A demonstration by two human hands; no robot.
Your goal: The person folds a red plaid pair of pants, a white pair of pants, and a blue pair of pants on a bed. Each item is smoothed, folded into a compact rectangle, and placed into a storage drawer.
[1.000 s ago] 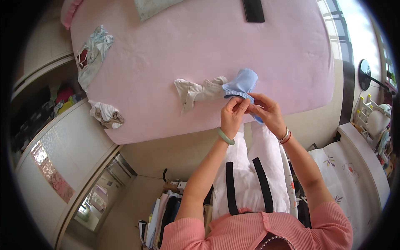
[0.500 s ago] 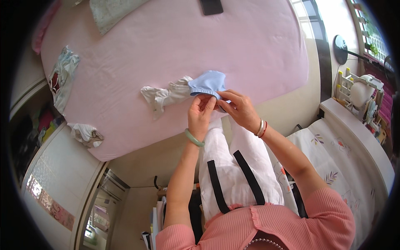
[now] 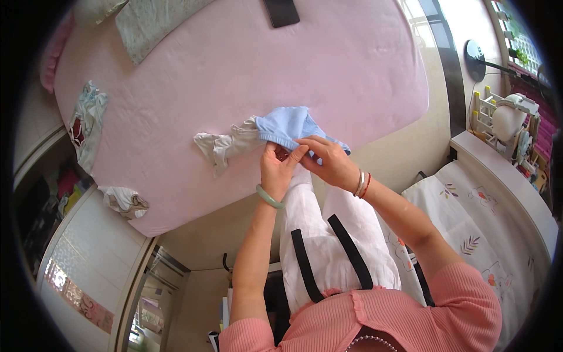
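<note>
Light blue underpants [image 3: 287, 124] with a gathered elastic edge lie partly on the near side of the bed and are held up at the front. My left hand [image 3: 277, 173] pinches the elastic edge from below, its thumb raised. With bent fingers, my right hand [image 3: 333, 163] grips the same edge just to the right, its fingertips close to my left thumb. Part of the cloth extends out past my right fingers. Directly left of the underpants lies a crumpled off-white garment [image 3: 226, 149], untouched.
The pink-sheeted bed [image 3: 211, 82] fills the middle. A dark phone [image 3: 281, 12] lies at its far side. Rumpled clothes [image 3: 88, 126] and a small white-grey cloth bundle [image 3: 125, 202] rest on its left. A pillow [image 3: 153, 26] is at far left; a patterned cover [image 3: 463, 217] hangs at right.
The underpants are spread wider, with one side now drawn out to the right beyond my right hand. Both hands sit slightly lower and keep their grip.
</note>
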